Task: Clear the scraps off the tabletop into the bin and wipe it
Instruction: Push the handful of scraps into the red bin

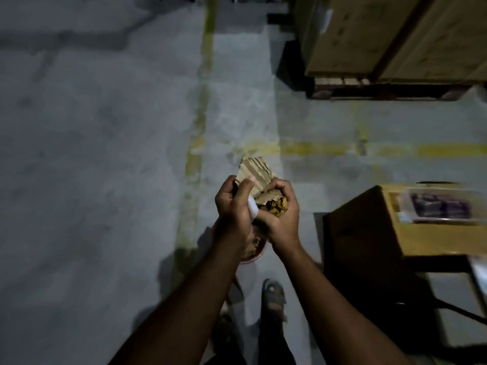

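Observation:
Both my hands are held together over the floor, pressing a bundle of scraps. My left hand (pixel 234 206) grips torn corrugated cardboard (pixel 254 171) and a white scrap (pixel 252 208). My right hand (pixel 280 214) is closed around crumpled brown paper with yellowish bits (pixel 275 204). Directly below my hands stands a small red-rimmed bin (pixel 253 255), mostly hidden by my left wrist. The wooden tabletop (pixel 395 233) lies to my right, with a clear plastic box (pixel 445 206) on it.
The grey concrete floor (pixel 105 154) carries faded yellow lines. A large wooden crate on a pallet (pixel 395 43) stands at the upper right. My sandalled foot (pixel 274 299) is below the bin. Dark table legs run along the lower right.

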The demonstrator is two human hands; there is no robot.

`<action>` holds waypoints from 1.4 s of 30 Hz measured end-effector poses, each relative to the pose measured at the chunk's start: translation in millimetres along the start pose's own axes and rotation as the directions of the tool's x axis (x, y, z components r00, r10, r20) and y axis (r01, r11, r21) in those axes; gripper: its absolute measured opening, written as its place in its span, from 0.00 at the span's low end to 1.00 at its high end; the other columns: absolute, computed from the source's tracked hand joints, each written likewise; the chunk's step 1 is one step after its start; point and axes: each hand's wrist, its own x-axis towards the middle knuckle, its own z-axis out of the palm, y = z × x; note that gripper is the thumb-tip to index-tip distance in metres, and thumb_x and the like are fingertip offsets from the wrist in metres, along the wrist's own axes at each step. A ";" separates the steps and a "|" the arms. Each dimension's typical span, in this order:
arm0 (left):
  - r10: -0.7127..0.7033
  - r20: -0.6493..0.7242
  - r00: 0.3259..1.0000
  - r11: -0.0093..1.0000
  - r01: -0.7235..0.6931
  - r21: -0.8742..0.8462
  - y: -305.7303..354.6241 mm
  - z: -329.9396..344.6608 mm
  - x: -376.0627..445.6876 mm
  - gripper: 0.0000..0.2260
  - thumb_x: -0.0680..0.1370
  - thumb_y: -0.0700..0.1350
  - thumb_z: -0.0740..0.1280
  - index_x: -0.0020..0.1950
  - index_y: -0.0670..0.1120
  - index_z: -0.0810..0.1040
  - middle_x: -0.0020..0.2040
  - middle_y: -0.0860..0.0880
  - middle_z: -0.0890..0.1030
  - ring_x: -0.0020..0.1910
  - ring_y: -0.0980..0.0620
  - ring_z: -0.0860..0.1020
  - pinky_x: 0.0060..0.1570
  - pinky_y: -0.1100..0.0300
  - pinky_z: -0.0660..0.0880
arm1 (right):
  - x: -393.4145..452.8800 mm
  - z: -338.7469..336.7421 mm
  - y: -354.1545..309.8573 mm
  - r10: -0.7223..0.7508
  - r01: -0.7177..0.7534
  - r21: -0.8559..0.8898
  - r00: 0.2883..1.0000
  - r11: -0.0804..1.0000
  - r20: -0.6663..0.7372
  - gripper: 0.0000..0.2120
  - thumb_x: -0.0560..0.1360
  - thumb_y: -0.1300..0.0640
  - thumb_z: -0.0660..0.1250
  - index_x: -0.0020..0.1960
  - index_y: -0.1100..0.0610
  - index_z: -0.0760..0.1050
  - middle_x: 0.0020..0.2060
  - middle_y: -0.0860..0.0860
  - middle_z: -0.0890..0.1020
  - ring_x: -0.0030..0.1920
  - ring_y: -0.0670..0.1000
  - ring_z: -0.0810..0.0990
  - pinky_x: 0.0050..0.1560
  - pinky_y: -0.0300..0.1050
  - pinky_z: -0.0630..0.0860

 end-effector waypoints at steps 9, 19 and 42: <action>0.064 -0.247 0.967 0.968 0.000 0.250 -274.4 -112.8 145.3 0.06 0.69 0.45 0.72 0.43 0.45 0.81 0.40 0.49 0.84 0.39 0.53 0.81 0.37 0.63 0.76 | 29.7 44.2 323.9 0.097 -0.061 -0.171 0.972 0.983 0.215 0.23 0.68 0.61 0.77 0.59 0.56 0.71 0.52 0.44 0.81 0.52 0.52 0.82 0.52 0.56 0.80; 0.168 0.202 0.965 0.563 -0.262 0.784 -514.7 -197.8 189.7 0.18 0.76 0.43 0.69 0.66 0.43 0.78 0.66 0.44 0.79 0.65 0.48 0.76 0.65 0.55 0.71 | 25.1 12.0 566.5 0.312 0.411 -0.793 0.760 0.450 0.570 0.46 0.74 0.35 0.60 0.81 0.59 0.48 0.82 0.59 0.46 0.82 0.60 0.47 0.76 0.67 0.54; -0.370 0.282 0.885 -0.205 -0.373 0.905 -560.8 -202.2 208.8 0.47 0.79 0.66 0.59 0.78 0.45 0.29 0.81 0.41 0.33 0.80 0.40 0.34 0.78 0.39 0.40 | 50.7 46.5 616.3 0.303 0.173 -0.656 0.781 0.735 0.545 0.29 0.82 0.42 0.54 0.80 0.53 0.60 0.81 0.52 0.57 0.81 0.52 0.52 0.80 0.58 0.46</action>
